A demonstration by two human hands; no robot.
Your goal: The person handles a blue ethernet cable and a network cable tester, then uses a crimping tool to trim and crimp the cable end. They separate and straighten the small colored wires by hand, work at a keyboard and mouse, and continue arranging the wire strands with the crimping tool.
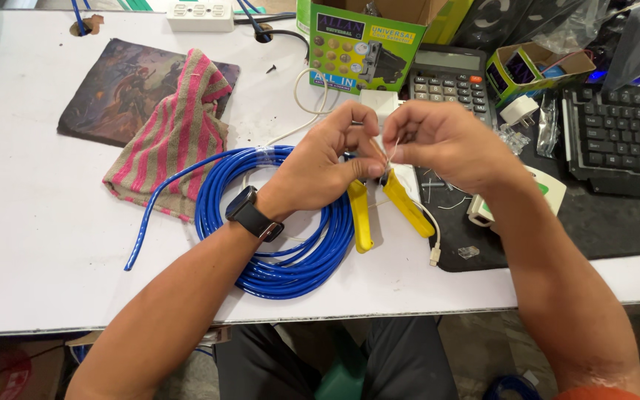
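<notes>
Head view: the left hand (pixel 327 159) and right hand (pixel 438 144) meet at center, fingers pinched shut on thin wire strands (pixel 388 152). The coiled blue network cable (pixel 283 244) lies at 7 o'clock, the yellow-handled crimping tool (pixel 401 204) just beneath the hands.

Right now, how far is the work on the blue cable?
Done: coiled blue round cable lies on the white table. In hand: left hand and right hand pinch thin wires together. Left: yellow-handled tool and clear plastic plug lie untouched.
</notes>
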